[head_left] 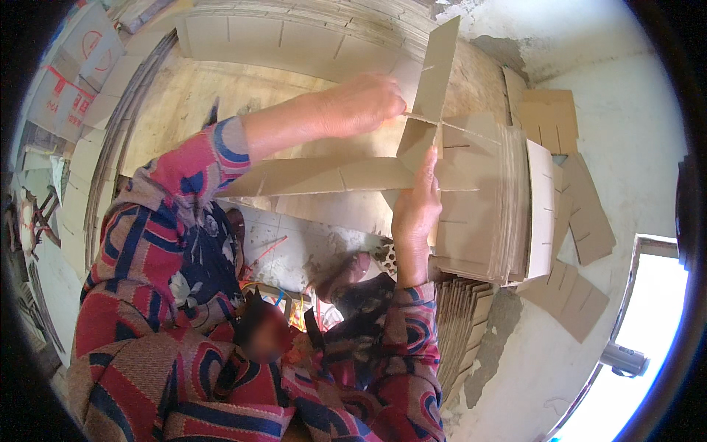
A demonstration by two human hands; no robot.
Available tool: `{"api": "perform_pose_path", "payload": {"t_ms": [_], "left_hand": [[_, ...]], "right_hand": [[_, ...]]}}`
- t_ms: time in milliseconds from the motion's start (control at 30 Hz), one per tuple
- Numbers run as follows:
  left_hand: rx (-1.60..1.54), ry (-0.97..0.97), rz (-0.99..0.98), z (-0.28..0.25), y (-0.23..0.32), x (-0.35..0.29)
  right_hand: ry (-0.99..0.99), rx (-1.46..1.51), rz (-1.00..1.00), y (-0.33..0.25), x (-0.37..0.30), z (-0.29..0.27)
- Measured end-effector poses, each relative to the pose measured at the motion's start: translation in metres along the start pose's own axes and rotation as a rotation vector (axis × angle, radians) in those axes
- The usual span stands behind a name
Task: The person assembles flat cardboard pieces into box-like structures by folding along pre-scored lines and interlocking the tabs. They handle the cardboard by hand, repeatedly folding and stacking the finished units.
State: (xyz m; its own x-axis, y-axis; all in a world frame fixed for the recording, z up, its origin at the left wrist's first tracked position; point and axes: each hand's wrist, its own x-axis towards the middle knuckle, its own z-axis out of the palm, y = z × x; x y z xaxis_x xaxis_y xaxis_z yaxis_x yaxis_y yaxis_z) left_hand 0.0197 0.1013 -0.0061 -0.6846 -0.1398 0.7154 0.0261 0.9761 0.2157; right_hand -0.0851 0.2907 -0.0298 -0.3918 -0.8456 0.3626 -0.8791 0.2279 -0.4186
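My left hand [362,104] is closed, its fingertips pinching the edge of a slotted cardboard strip [421,138] where several strips meet. An upright strip [437,62] rises from that crossing, away from me. Below it, my right hand [417,202] is closed around the near part of the cardboard, with the thumb or a finger lying along its edge. A long slotted strip [317,176] runs leftward from behind the right hand across the table. How the strips interlock is partly hidden by my hands.
Right of my hands stands a thick stack of slotted cardboard [508,199]. More strips are piled at the table's far edge [272,37] and below on the right [464,324]. Loose pieces [585,210] lie by the right wall. A printed carton [74,81] stands far left.
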Motion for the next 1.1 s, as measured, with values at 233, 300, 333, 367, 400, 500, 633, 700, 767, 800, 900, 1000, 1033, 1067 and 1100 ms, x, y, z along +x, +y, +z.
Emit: {"api": "perform_pose_path", "payload": {"t_ms": [233,300,333,367,400,500,633,700,767,800,900,1000,1033,1067,1100], "left_hand": [[-0.011,-0.525,-0.467,-0.063,-0.043,0.044],[-0.511,-0.496,-0.677,-0.058,-0.074,0.041],[-0.776,-0.465,-0.770,-0.050,-0.088,0.035],[-0.630,-0.409,-0.761,-0.049,-0.087,0.038],[-0.484,-0.353,-0.750,-0.049,-0.085,0.042],[0.195,-0.469,-0.620,-0.023,-0.104,0.040],[0.595,-0.384,-0.412,0.019,-0.132,0.005],[0.568,-0.329,-0.357,0.023,-0.140,-0.001],[0.484,-0.319,-0.403,0.024,-0.144,-0.002],[0.444,-0.314,-0.423,0.022,-0.145,0.000],[0.288,-0.247,-0.437,0.011,-0.132,0.003],[0.301,-0.241,-0.370,-0.003,-0.116,0.007],[0.284,-0.263,-0.390,-0.005,-0.114,0.008],[0.261,-0.288,-0.407,-0.002,-0.113,0.009],[0.237,-0.313,-0.423,0.000,-0.112,0.010]], "right_hand": [[0.033,-0.006,-0.062,-0.002,-0.004,-0.008],[0.021,-0.013,-0.056,-0.004,-0.002,-0.004],[0.012,-0.026,-0.051,-0.002,-0.001,-0.002],[0.044,-0.019,-0.074,0.000,0.000,-0.001],[0.077,-0.010,-0.099,0.001,0.001,-0.002],[0.078,0.014,-0.105,0.002,0.002,-0.006],[0.059,-0.009,-0.089,-0.003,0.000,-0.006],[0.081,0.001,-0.114,-0.001,-0.001,-0.003],[0.107,0.000,-0.157,-0.001,0.000,-0.002],[0.123,-0.007,-0.189,0.000,0.000,-0.002],[0.084,0.041,-0.124,-0.004,-0.001,-0.005],[0.046,0.075,-0.076,-0.010,-0.003,-0.007],[0.041,0.078,-0.076,-0.011,-0.003,-0.007],[0.048,0.063,-0.110,-0.010,-0.003,-0.007],[0.055,0.048,-0.144,-0.007,-0.003,-0.007]]}}
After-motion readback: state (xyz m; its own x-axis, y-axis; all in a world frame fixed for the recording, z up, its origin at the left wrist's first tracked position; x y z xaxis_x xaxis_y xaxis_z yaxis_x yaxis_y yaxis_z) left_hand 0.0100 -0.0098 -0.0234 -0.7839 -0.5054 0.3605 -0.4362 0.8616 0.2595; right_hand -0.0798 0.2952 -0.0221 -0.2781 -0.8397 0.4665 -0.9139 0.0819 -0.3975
